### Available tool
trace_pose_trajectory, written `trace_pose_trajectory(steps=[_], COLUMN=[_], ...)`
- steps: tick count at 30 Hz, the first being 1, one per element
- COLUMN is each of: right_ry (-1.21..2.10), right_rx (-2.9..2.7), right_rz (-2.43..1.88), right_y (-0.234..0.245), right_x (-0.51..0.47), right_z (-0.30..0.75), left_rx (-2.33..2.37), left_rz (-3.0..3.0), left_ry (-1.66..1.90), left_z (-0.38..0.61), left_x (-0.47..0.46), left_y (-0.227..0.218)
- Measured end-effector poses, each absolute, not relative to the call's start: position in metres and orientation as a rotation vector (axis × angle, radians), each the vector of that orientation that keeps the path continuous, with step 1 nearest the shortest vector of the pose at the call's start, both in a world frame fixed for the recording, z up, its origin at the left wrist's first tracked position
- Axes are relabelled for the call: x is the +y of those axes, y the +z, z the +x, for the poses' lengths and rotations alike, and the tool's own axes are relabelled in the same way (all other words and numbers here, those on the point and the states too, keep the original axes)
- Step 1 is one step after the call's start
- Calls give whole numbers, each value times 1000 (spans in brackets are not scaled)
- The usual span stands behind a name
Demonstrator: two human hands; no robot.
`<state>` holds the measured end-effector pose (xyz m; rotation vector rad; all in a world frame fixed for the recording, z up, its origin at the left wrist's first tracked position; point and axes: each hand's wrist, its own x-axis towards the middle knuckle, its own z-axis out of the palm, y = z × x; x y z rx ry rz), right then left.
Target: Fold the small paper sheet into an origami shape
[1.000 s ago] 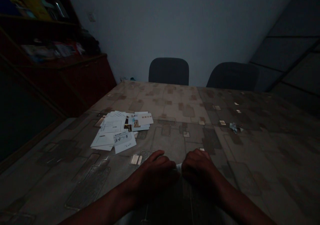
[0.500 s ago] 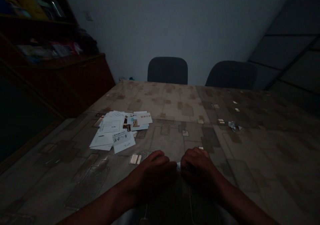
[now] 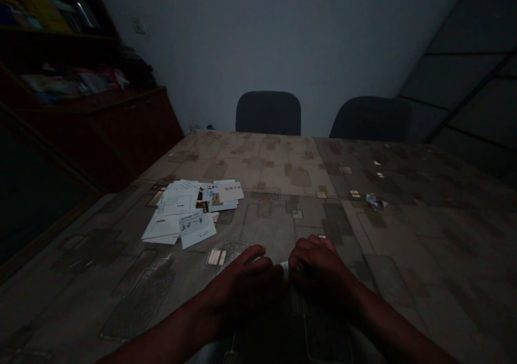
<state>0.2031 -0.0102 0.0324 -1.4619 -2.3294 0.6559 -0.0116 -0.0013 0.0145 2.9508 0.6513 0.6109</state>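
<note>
My left hand [image 3: 246, 286] and my right hand [image 3: 319, 270] rest side by side on the patterned table [image 3: 404, 235], close to its near edge. Both have their fingers curled. Between them shows a small white scrap [image 3: 285, 267], pinched by fingers of both hands; the dim light hides what it is. A loose heap of white cards and envelopes [image 3: 193, 209] lies on the table to the left, beyond my left hand.
A small crumpled scrap [image 3: 375, 200] lies at the table's right middle. Two dark chairs [image 3: 269, 112] [image 3: 370, 118] stand at the far edge against the wall. A dark wooden cabinet with shelves [image 3: 81, 105] fills the left side.
Both hands stay together on the white scrap, shifting only a little. The view has tipped slightly, so everything sits a bit higher and further left in the picture.
</note>
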Motion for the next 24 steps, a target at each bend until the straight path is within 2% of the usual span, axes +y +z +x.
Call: trace_pose_trajectory(steps=[9, 17, 24], right_ry=[776, 740, 772], right_rx=[-2279, -2199, -2137], right_rz=[-1536, -1605, -1654], right_y=[30, 30, 30], right_x=[-1, -7, -8], right_z=[205, 201, 200], left_rx=[995, 860, 918], left_rz=[2520, 2908, 2941], left_ry=[582, 504, 652], left_z=[-11, -6, -4], left_x=[-7, -18, -22], left_y=[8, 15, 13])
